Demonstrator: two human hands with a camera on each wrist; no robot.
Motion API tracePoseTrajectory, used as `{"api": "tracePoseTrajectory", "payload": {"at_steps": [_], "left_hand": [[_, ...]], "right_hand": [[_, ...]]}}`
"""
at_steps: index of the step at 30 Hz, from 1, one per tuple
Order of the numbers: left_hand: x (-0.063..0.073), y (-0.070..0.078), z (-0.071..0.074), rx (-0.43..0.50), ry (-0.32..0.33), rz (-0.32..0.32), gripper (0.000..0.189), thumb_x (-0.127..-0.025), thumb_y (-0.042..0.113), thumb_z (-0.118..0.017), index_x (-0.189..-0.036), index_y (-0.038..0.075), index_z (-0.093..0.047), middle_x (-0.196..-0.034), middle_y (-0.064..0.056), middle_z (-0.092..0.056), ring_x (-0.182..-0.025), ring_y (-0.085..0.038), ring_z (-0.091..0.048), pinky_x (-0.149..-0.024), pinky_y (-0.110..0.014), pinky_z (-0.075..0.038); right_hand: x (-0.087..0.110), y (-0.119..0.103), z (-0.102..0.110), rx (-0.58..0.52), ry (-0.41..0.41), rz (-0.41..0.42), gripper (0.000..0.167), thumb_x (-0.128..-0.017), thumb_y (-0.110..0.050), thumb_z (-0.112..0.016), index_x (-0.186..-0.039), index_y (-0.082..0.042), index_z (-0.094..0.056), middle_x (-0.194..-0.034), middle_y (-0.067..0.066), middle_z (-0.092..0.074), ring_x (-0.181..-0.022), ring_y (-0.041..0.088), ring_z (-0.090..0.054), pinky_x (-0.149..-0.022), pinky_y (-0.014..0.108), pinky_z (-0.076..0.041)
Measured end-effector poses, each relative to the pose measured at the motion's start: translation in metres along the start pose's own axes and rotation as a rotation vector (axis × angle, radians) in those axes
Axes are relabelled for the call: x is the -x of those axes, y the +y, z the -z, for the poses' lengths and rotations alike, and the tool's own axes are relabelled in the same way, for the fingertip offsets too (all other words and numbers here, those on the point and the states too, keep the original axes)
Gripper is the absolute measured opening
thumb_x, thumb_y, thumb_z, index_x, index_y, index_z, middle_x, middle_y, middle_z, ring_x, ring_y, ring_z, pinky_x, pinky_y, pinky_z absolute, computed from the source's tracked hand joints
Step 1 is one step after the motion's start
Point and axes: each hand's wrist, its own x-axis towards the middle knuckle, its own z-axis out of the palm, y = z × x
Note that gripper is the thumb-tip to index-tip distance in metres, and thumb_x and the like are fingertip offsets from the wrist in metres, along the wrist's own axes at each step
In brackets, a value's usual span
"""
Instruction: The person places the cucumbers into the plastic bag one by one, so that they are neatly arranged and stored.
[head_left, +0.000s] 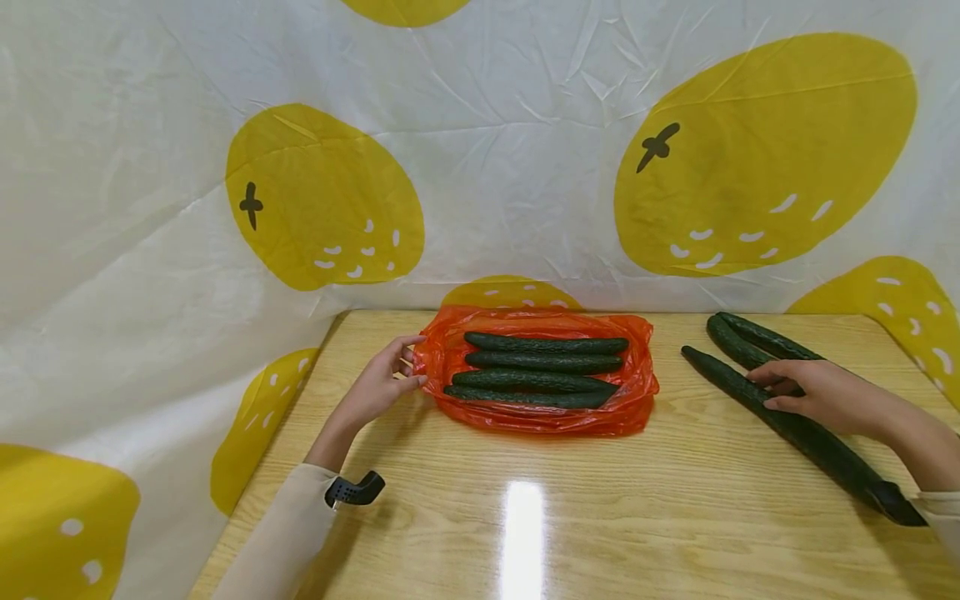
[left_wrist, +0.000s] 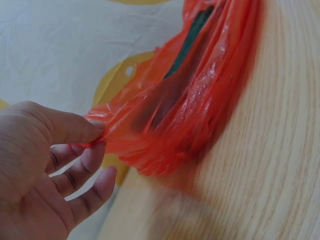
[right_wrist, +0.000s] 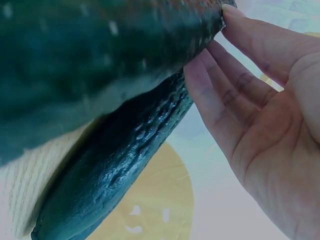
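Note:
A red plastic bag lies open on the table, with several dark green cucumbers side by side on it. My left hand is at the bag's left end; in the left wrist view its thumb and forefinger pinch the gathered red plastic. To the right, my right hand grips a long cucumber from above with thumb and fingers. That cucumber fills the upper left of the right wrist view. Behind it lie two more cucumbers, partly hidden by the hand.
The light wooden table meets a white cloth with yellow fruit prints at its back and left. A black strap sits round my left wrist. Bright glare marks the tabletop in front of the bag.

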Motion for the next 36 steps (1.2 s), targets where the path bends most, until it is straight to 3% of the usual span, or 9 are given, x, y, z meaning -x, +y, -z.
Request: {"api": "tracePoseTrajectory", "payload": {"at_steps": [14,23,36], "left_hand": [[-0.0001,-0.0016,-0.0008,-0.003,0.001,-0.002,0.061,-0.093,0.001,-0.071,-0.148,0.012,-0.048,-0.106,-0.013,-0.050,-0.087,-0.026,-0.054,-0.064,-0.024,-0.049],[-0.0004,0.0023,-0.0010,-0.012,0.001,-0.004,0.060,-0.093,0.000,-0.071,-0.147,0.009,-0.048,-0.106,-0.012,-0.050,-0.087,-0.026,-0.055,-0.066,-0.024,-0.049],[-0.0005,0.0036,-0.0020,-0.005,-0.002,-0.010,0.061,-0.092,-0.001,-0.071,-0.148,0.008,-0.047,-0.106,-0.014,-0.052,-0.086,-0.025,-0.054,-0.066,-0.024,-0.049]], "right_hand": [[-0.0025,-0.0019,0.0012,-0.048,-0.033,-0.023,0.054,-0.089,-0.021,-0.078,-0.133,0.004,-0.060,-0.110,-0.001,-0.069,-0.087,0.001,-0.063,-0.069,0.025,-0.053],[-0.0024,-0.0047,0.0000,-0.059,-0.008,-0.002,0.056,-0.088,-0.023,-0.080,-0.131,0.007,-0.062,-0.101,-0.003,-0.064,-0.079,-0.004,-0.054,-0.064,0.025,-0.048],[-0.0013,-0.0069,-0.0008,-0.050,0.006,0.009,0.054,-0.087,-0.021,-0.080,-0.132,0.004,-0.063,-0.100,-0.003,-0.060,-0.074,-0.003,-0.049,-0.061,0.025,-0.044]]}}
